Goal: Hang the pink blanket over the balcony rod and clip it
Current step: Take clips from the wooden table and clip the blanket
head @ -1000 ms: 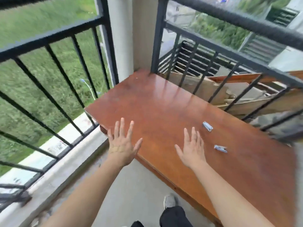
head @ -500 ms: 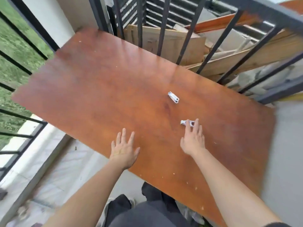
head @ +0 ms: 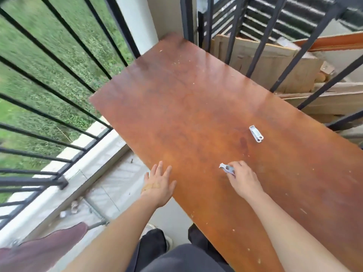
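Pale clips, two: loose clip lies on wooden board, right of centre; right hand pinches second clip; left hand spread open.

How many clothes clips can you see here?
2. The loose clip lies on the wooden board, farther from the person; the held clip is pinched by the right hand, nearer the person. Others may be out of view.

- The pink blanket at the lower left is blurry and cut off by the edge.
- The right hand hides part of the clip it pinches.
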